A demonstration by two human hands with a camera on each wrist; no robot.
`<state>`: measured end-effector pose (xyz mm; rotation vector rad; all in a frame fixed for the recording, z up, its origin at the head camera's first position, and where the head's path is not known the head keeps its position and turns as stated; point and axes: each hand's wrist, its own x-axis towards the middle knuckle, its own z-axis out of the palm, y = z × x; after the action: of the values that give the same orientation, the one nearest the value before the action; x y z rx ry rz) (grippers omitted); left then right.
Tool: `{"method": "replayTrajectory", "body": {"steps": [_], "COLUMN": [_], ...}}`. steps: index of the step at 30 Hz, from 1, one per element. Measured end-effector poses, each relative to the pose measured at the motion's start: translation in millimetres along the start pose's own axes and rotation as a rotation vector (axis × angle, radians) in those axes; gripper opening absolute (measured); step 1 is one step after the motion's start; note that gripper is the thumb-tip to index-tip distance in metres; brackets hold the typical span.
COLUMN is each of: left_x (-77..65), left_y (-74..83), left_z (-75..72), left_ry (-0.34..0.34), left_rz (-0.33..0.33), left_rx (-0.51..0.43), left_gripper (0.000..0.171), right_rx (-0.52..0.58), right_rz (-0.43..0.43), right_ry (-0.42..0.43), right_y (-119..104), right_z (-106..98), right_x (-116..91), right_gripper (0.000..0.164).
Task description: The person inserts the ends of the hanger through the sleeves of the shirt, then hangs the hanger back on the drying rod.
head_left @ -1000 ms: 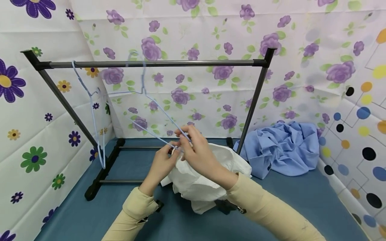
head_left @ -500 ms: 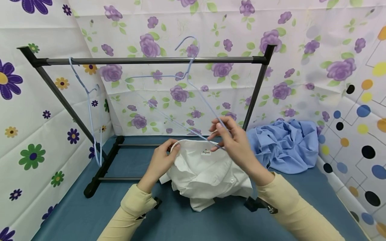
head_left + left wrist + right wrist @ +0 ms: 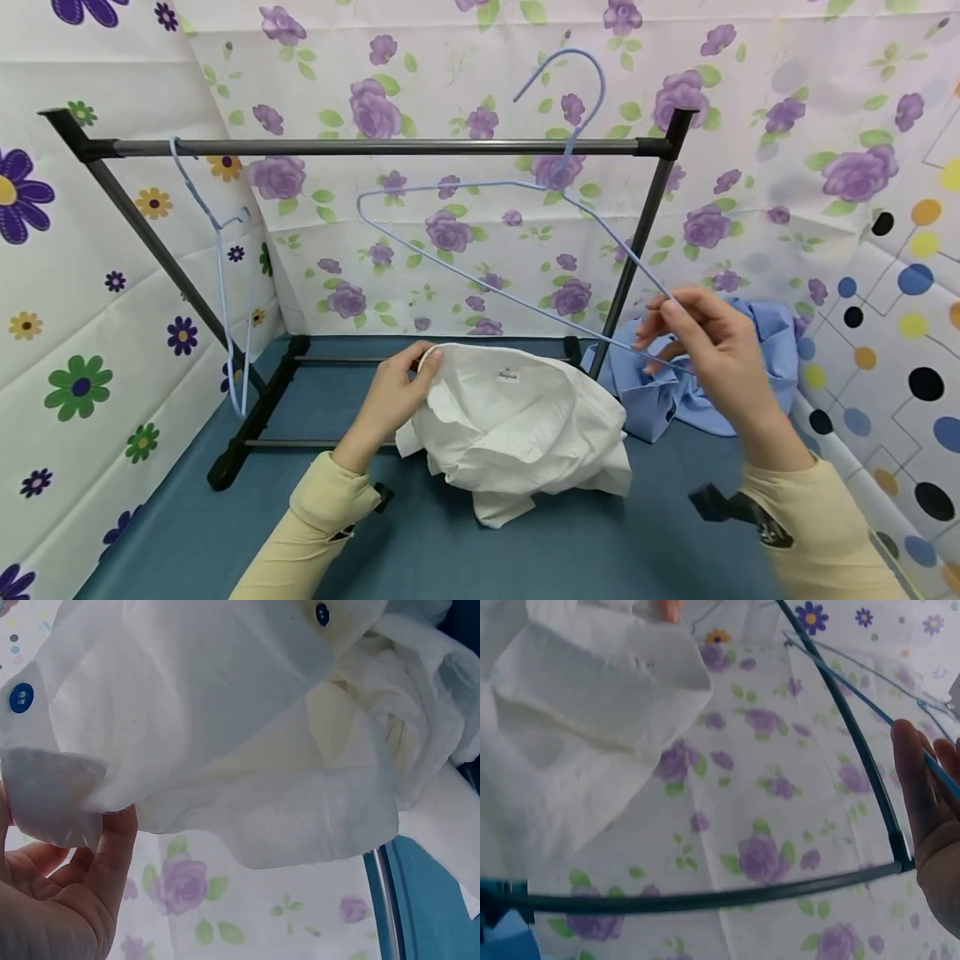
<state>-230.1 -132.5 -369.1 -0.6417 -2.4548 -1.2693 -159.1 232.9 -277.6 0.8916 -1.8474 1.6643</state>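
My left hand (image 3: 393,393) pinches the left end of a white shirt's collar between thumb and fingers. The shirt (image 3: 517,433) is bunched low in front of me, its label showing inside the neck. In the left wrist view, that hand (image 3: 67,900) holds a fold of the shirt (image 3: 225,735), which has blue buttons. Out to the right, my right hand (image 3: 712,358) holds a light blue wire hanger (image 3: 602,87) by its right corner. The hanger's hook points up, and its frame stretches leftward above the shirt, apart from it.
A dark metal rack (image 3: 375,148) spans the table behind the shirt. Another blue hanger (image 3: 222,292) hangs at its left end. A crumpled blue garment (image 3: 637,392) lies at the right, partly behind my right hand. Patterned sheets wall in the teal tabletop (image 3: 600,550).
My right hand has moved right and away from the left hand, drawing the hanger out to the right. My left hand stays at the collar, whose label has come into view.
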Motion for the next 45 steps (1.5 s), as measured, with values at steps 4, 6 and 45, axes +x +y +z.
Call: {"method": "replayTrajectory", "body": {"steps": [4,6,45], "left_x": [0.9,1.4,14.9], "left_y": [0.1,0.1,12.9], "left_z": [-1.2,-2.5,-14.3], "left_ry": [0.001,0.006,0.145], "left_rz": [-0.029,-0.050,0.029], "left_rx": [-0.011,-0.022,0.038], "left_gripper": [0.030,0.031,0.030], "right_rx": [0.033,0.058,-0.476], "right_rz": [-0.067,-0.080,0.065], "right_ry": [-0.046,-0.062,-0.304], "right_y": [3.0,4.6,8.8], "right_z": [-23.3,-33.0,-72.6], "right_x": [-13.1,-19.4,-67.5], "right_gripper": [0.018,0.018,0.036]}}
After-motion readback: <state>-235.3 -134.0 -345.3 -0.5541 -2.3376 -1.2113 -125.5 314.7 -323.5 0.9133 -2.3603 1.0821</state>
